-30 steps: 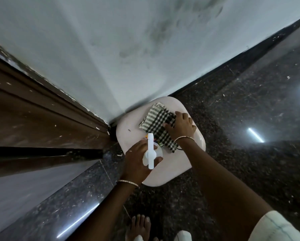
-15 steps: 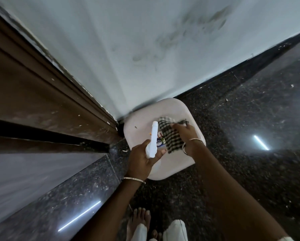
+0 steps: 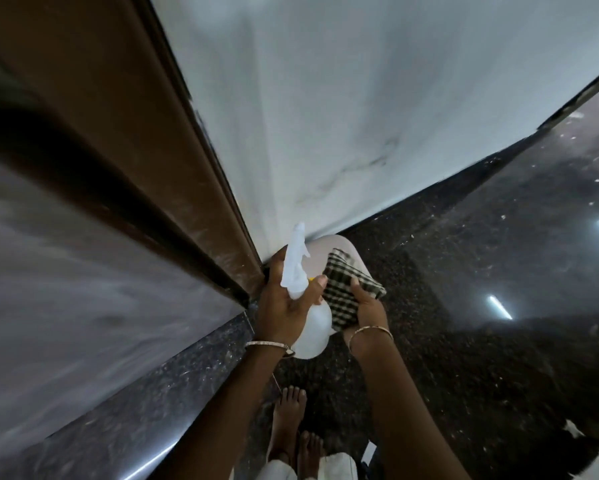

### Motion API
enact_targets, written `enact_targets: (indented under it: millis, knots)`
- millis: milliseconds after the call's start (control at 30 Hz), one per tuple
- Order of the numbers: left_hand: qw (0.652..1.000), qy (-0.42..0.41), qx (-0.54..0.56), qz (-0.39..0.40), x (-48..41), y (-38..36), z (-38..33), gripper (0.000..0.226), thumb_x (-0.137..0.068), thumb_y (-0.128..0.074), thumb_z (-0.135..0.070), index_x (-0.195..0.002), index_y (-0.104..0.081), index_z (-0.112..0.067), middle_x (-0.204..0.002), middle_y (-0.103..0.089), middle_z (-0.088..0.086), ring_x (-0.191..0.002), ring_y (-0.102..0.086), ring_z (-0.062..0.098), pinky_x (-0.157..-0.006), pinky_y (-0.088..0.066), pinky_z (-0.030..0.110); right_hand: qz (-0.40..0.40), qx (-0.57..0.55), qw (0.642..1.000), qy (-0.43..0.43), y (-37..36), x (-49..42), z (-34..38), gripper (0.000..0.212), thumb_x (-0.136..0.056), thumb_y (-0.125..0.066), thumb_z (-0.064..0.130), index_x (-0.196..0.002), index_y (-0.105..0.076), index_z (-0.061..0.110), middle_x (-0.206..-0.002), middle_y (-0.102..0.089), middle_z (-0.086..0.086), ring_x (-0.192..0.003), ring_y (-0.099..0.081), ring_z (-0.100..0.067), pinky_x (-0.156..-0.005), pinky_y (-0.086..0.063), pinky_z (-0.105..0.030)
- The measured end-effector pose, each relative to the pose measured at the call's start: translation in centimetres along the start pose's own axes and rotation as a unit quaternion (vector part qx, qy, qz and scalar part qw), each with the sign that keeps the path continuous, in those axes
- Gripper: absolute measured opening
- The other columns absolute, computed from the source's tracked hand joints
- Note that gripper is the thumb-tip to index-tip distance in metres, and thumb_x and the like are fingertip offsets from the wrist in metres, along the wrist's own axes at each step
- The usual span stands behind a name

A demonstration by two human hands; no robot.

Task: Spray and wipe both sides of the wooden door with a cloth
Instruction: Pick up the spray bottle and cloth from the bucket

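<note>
My left hand (image 3: 284, 306) grips a white spray bottle (image 3: 303, 296) by its neck, nozzle pointing up and away. My right hand (image 3: 369, 311) holds a folded green-and-white checked cloth (image 3: 346, 292) right beside the bottle. Both are lifted above a white plastic stool (image 3: 339, 247), most of which is hidden behind them. The brown wooden door frame (image 3: 145, 140) runs diagonally on the left, with a dark gap beside it.
A white wall (image 3: 360, 98) rises ahead, meeting the dark speckled granite floor (image 3: 481, 306) at a black skirting. A grey blurred surface (image 3: 66, 289) fills the lower left. My bare feet (image 3: 294, 431) stand just below the hands.
Both hands lifted the bottle and the cloth off the stool and drew them toward me. The view tilted up and swung toward the door frame.
</note>
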State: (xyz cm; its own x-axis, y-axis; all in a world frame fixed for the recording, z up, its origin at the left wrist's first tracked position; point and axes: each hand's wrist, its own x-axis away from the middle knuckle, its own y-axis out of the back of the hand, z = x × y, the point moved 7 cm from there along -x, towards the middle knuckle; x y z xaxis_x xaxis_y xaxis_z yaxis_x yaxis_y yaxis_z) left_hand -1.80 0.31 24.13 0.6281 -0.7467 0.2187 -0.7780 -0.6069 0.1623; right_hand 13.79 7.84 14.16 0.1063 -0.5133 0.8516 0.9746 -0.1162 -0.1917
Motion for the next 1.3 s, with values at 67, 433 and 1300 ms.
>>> enact_targets:
  millis: [67,433,1300]
  knots:
    - [1.000,0.010,-0.003,-0.002,1.9,1.0,-4.1,0.064,-0.079,-0.067,-0.063,-0.091,-0.068,0.000,-0.077,-0.072,0.007,-0.086,-0.070,0.020,-0.090,-0.051,0.034,0.011,0.027,0.999,-0.016,-1.1,4.4,0.0,0.044,-0.098,-0.068,0.033,-0.131,-0.067,0.004,-0.118,-0.074,-0.021,-0.105,-0.072,-0.042,-0.079,-0.059,-0.049]
    - [0.992,-0.111,0.049,-0.029,18.6,10.4,-22.1,0.044,-0.081,-0.076,-0.045,-0.113,-0.069,-0.016,-0.102,-0.074,-0.004,-0.096,-0.067,0.005,-0.085,-0.052,0.019,0.158,0.025,0.987,-0.019,-4.4,30.6,-1.3,0.034,-0.109,-0.046,0.034,-0.121,-0.067,0.011,-0.093,-0.077,-0.014,-0.103,-0.065,-0.035,-0.093,-0.046,-0.045]
    - [0.914,-0.329,0.000,-0.239,56.0,49.4,-40.4,0.019,-0.095,-0.066,-0.014,-0.114,-0.066,-0.015,-0.106,-0.072,0.000,-0.093,-0.070,0.021,-0.068,-0.056,0.024,0.485,-0.002,0.860,0.160,-21.1,76.6,-13.1,0.040,-0.092,-0.068,0.023,-0.130,-0.068,0.009,-0.124,-0.073,-0.014,-0.110,-0.071,-0.031,-0.088,-0.057,-0.051]
